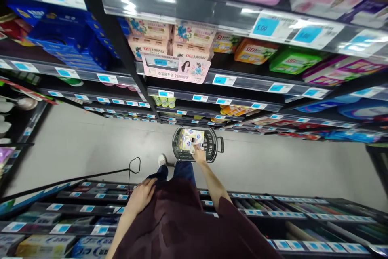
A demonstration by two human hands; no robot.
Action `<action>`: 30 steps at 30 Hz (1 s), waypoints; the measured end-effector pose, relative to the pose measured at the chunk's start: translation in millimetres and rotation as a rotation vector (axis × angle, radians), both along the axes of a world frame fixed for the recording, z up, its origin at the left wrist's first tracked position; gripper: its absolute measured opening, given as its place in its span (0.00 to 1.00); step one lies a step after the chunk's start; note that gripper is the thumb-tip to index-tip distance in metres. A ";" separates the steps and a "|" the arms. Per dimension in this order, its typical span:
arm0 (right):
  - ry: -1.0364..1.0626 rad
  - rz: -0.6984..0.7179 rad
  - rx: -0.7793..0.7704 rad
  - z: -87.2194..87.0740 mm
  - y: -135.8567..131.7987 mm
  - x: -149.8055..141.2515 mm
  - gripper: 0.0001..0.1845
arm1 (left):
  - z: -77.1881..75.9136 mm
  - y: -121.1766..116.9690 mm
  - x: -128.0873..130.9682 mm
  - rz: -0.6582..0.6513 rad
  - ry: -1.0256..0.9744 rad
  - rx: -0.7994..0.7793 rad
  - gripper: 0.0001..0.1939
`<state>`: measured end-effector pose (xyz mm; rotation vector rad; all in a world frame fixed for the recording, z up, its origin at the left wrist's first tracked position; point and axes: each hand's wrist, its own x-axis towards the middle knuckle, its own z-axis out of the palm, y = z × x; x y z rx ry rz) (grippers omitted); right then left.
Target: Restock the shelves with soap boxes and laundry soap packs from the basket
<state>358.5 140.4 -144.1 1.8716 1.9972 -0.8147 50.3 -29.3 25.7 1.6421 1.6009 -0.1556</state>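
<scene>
Right fingers [197,148] at yellow-and-white boxes [190,133], blue-red emblems [198,136], in dark basket [209,140].

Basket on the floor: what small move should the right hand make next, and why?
Probably check the right hand's hold before raising it: its fingers reach into the basket at the boxes, but whether they grip one is too small to tell.
</scene>
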 end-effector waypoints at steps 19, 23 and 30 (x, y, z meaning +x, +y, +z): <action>0.631 -0.240 0.350 82.3 -106.0 -128.2 0.29 | 15.6 61.5 0.2 0.061 -0.221 0.223 0.22; 0.756 -0.211 0.407 104.7 -88.4 -159.9 0.29 | -5.7 51.9 -18.8 0.225 -0.364 0.232 0.21; 0.889 -0.156 0.426 122.4 -79.7 -195.7 0.31 | -34.2 36.7 -43.6 0.560 -0.580 0.375 0.30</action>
